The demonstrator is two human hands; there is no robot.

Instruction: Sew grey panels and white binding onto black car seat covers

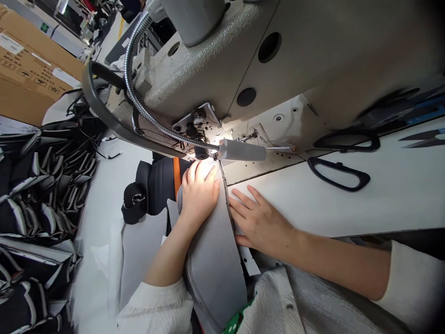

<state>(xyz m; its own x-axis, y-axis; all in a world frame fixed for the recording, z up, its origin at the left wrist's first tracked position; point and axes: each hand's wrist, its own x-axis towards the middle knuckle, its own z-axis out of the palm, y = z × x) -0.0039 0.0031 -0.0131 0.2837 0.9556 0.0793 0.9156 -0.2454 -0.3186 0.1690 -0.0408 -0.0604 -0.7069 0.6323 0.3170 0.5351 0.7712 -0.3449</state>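
Note:
A long grey fabric piece (pixel 217 264) with a dark right edge runs from my lap up to the needle area of the sewing machine (pixel 215 83). My left hand (pixel 200 192) lies on it just below the lit needle area, fingers stretched forward and palm down. My right hand (pixel 262 227) rests with spread fingers on the white tabletop, its fingertips at the fabric's right edge. Left of my left hand, black material (pixel 162 183) with an orange strip (pixel 177 174) shows beside the grey piece. The presser foot is partly hidden by a small lamp (pixel 242 150).
Black-handled scissors (pixel 339 174) lie right of the needle area, and a second pair's blades (pixel 422 138) show farther right. Stacked black-and-grey pieces (pixel 45 199) fill the left side. A cardboard box (pixel 34 65) stands behind them. A curved metal bar (pixel 118 123) juts from the machine.

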